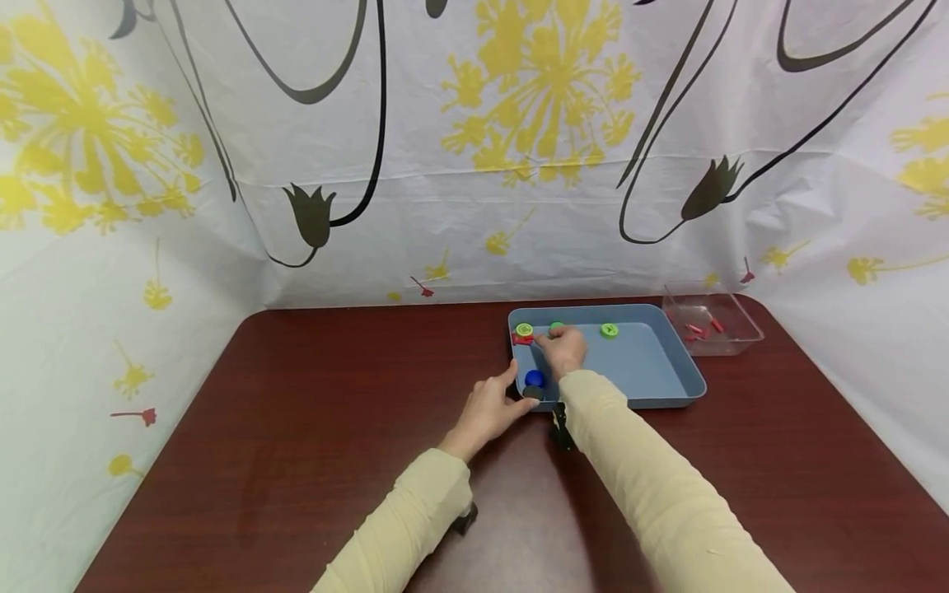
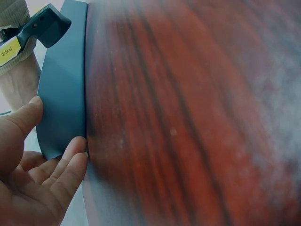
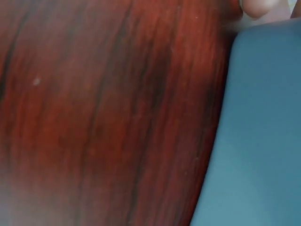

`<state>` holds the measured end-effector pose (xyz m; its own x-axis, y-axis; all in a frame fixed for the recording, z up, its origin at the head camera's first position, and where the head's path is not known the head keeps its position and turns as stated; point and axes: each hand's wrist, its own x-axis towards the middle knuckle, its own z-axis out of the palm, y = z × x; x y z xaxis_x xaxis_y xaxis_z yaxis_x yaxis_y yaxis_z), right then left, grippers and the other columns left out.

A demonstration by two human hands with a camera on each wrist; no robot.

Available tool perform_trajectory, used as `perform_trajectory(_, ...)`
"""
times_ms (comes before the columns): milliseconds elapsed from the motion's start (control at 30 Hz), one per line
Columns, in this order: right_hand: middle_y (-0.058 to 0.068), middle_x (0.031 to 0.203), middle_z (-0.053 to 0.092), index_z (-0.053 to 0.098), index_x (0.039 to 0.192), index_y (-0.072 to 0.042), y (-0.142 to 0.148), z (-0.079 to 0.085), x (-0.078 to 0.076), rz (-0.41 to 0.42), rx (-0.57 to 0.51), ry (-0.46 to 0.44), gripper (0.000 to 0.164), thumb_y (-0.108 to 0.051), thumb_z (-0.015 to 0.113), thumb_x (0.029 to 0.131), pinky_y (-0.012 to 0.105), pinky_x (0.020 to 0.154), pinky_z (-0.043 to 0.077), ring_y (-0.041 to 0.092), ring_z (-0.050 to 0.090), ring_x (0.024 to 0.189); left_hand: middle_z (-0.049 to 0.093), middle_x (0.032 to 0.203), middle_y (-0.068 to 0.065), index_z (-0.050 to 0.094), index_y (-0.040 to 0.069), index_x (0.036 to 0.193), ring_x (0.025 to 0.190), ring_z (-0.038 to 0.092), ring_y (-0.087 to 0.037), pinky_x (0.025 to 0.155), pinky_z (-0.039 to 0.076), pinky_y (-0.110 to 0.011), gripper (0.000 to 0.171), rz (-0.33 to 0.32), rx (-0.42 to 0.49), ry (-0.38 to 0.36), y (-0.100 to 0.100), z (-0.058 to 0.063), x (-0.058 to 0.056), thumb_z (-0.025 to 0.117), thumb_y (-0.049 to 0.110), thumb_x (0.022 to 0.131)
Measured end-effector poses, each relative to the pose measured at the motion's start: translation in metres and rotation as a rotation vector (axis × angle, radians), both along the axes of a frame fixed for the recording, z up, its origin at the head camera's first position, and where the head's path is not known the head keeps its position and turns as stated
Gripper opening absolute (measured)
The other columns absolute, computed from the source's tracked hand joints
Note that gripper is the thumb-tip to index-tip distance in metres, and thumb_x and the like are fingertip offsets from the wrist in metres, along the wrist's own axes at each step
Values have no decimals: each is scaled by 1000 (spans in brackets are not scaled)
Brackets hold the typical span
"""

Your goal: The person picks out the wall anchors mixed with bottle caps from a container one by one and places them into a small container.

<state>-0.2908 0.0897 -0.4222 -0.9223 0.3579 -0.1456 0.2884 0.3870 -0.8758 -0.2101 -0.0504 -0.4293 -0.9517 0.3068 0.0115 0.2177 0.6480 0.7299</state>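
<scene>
A blue-grey tray [image 1: 645,362] lies near the back of the table. My left hand [image 1: 485,412] holds its front left corner, thumb at the front rim and fingers round the side; the left wrist view shows this hand [image 2: 42,174] against the tray wall [image 2: 63,89]. My right hand [image 1: 566,350] reaches inside, its curled fingertips right beside a red piece [image 1: 522,339]; I cannot tell whether they pinch something. A yellow-green disc [image 1: 524,329] lies behind the red piece. A blue round piece [image 1: 535,379] and a dark round piece [image 1: 533,393] sit by the left hand.
Another green disc [image 1: 610,330] lies further right in the tray, and a green piece [image 1: 557,326] shows behind the right hand. A clear plastic box [image 1: 730,342] with several red pieces stands against the tray's right side. A patterned cloth [image 1: 445,206] hangs behind the table.
</scene>
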Motion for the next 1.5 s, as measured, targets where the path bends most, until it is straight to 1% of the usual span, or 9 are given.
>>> perform_trajectory(133, 21, 121, 59, 62, 117, 3, -3, 1, -1, 18, 49, -9, 38, -20, 67, 87, 45, 92, 46, 34, 55, 111, 72, 83, -5, 32, 8, 147, 71, 68, -9, 72, 52, -30, 75, -2, -4, 8, 0, 0, 0, 67, 37, 87)
perform_trajectory(233, 16, 94, 63, 66, 98, 3, -6, 1, -3, 25, 105, -6, 27, -20, 68, 86, 40, 79, 48, 28, 58, 89, 72, 82, -5, 32, 9, 147, 72, 68, -9, 72, 52, -30, 74, 4, -2, -3, 0, 1, 0, 66, 37, 87)
perform_trajectory(333, 3, 62, 48, 57, 69, -2, -6, -1, -7, 44, 189, -5, 27, -22, 69, 85, 32, 60, 39, 18, 44, 62, 72, 80, -4, 32, 10, 147, 72, 67, -9, 73, 51, -30, 75, 7, 2, -7, 0, 1, 0, 66, 38, 87)
perform_trajectory(467, -4, 51, 29, 39, 57, -11, -6, -5, -12, 77, 262, -3, 42, -22, 69, 84, 27, 51, 27, 12, 28, 51, 72, 77, -3, 32, 10, 147, 69, 67, -7, 72, 51, -29, 75, 8, 9, -12, 0, 1, 0, 67, 38, 87)
perform_trajectory(900, -2, 47, 27, 34, 53, -13, -9, -8, -18, 85, 316, -37, 48, -23, 69, 84, 29, 48, 26, 15, 28, 48, 71, 77, -2, 32, 10, 147, 66, 65, -5, 69, 50, -27, 75, 7, 24, -24, -1, -1, -1, 68, 36, 86)
perform_trajectory(1167, -2, 51, 35, 38, 56, -13, -10, -8, -20, 81, 332, -67, 45, -30, 69, 85, 31, 52, 31, 17, 36, 54, 71, 79, -2, 31, 10, 147, 66, 64, -4, 65, 48, -24, 74, -1, 24, -30, 0, -1, -1, 67, 35, 87)
perform_trajectory(1267, -1, 51, 40, 39, 56, -13, -11, -8, -20, 94, 339, -83, 45, -31, 67, 86, 31, 52, 33, 17, 38, 53, 70, 77, -2, 31, 10, 147, 64, 64, -4, 63, 48, -24, 75, -2, 25, -31, 0, -1, -1, 67, 34, 87)
perform_trajectory(1333, 2, 55, 49, 45, 57, -12, -11, -8, -19, 99, 346, -85, 41, -31, 67, 86, 32, 53, 35, 18, 44, 55, 70, 76, -2, 31, 10, 147, 64, 63, -4, 62, 47, -23, 75, -1, 25, -30, -1, -2, -1, 68, 34, 87)
perform_trajectory(1500, 13, 81, 68, 63, 73, -5, -12, -7, -18, 108, 357, -87, 30, -31, 66, 86, 36, 63, 45, 25, 58, 71, 70, 76, -2, 31, 10, 147, 63, 63, -3, 60, 46, -22, 74, 4, 24, -33, -1, 0, -1, 67, 34, 87)
